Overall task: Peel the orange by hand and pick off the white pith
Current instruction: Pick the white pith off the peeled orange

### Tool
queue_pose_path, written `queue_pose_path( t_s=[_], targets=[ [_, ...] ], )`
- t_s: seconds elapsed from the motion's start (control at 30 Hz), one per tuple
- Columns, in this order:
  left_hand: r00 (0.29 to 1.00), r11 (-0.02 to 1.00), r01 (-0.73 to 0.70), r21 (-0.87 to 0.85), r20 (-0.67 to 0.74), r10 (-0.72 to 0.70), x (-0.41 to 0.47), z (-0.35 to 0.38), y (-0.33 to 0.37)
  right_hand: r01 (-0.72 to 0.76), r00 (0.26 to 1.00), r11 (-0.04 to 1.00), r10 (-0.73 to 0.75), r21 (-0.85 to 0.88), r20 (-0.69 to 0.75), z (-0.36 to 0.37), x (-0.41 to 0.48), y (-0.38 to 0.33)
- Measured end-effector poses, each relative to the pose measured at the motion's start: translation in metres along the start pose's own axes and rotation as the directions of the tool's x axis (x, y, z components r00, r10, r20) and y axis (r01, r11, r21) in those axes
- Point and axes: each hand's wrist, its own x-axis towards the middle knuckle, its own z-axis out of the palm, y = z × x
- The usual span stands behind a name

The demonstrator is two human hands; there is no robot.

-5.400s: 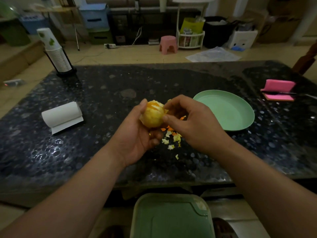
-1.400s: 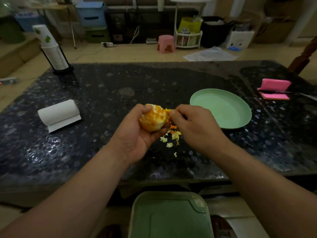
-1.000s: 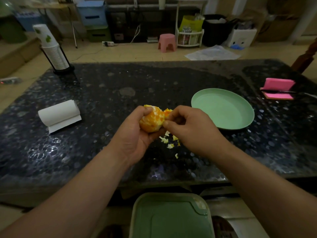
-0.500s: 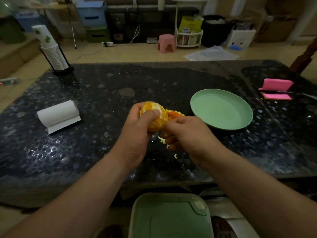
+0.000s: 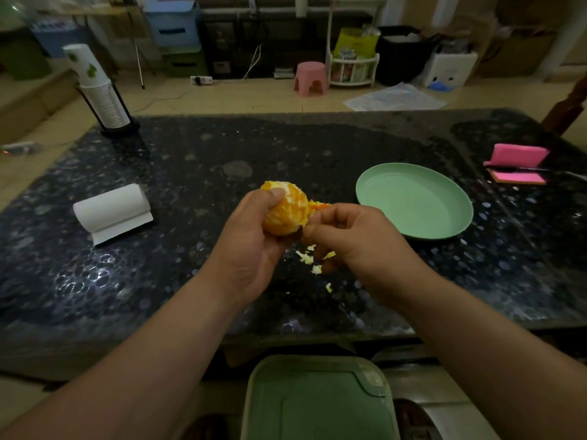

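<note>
My left hand (image 5: pixel 251 242) grips a mostly peeled orange (image 5: pixel 286 211) above the dark table, thumb over its top. White pith streaks show on the fruit. My right hand (image 5: pixel 352 242) sits just right of it, fingers curled, thumb and forefinger pinching at the orange's right side where a scrap of orange peel (image 5: pixel 317 204) sticks out. Small bits of peel and pith (image 5: pixel 309 260) lie on the table below the hands.
A light green plate (image 5: pixel 413 200) stands to the right. A paper towel roll (image 5: pixel 112 211) lies at left, a stack of paper cups (image 5: pixel 98 90) at far left. A pink sponge (image 5: pixel 516 161) sits at right. A green bin lid (image 5: pixel 317 401) is below the table edge.
My left hand has turned the orange a little and my right hand has shifted its pinch along the fruit's right side. More scraps show on the table than half a second ago.
</note>
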Motion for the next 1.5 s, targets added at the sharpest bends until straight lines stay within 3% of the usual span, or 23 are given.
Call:
queue_pose_path(
  t_s=[0.43, 0.77, 1.03, 1.13, 1.37, 1.5],
  targets=[
    [0.979, 0.924, -0.202, 0.324, 0.096, 0.181, -0.003, -0.002, -0.01, -0.092, 0.995, 0.995, 0.093, 0.025, -0.04, 0.001, 0.0, 0.002],
    [0.992, 0.941, -0.121, 0.316, 0.053, 0.11, -0.004, 0.002, -0.011, -0.02, 0.995, 0.999, 0.015, -0.044, -0.099, -0.002, -0.001, 0.004],
    [0.994, 0.964, -0.105, 0.246, 0.013, 0.105, -0.002, 0.0, -0.006, -0.038, 0.998, 0.999, 0.038, 0.008, 0.046, -0.006, 0.0, 0.003],
    [0.993, 0.945, -0.118, 0.305, 0.021, 0.117, -0.003, 0.0, -0.008, -0.085, 0.996, 0.996, 0.084, 0.016, 0.021, -0.003, 0.0, 0.004],
    [0.967, 0.849, -0.253, 0.464, 0.089, 0.239, -0.007, 0.0, -0.012, -0.222, 0.975, 0.951, 0.22, 0.215, 0.032, 0.001, 0.001, 0.002],
    [0.952, 0.796, -0.3, 0.525, 0.117, 0.282, -0.008, 0.001, -0.015, -0.17, 0.984, 0.976, 0.176, 0.133, -0.032, -0.001, 0.001, 0.004]
  ],
)
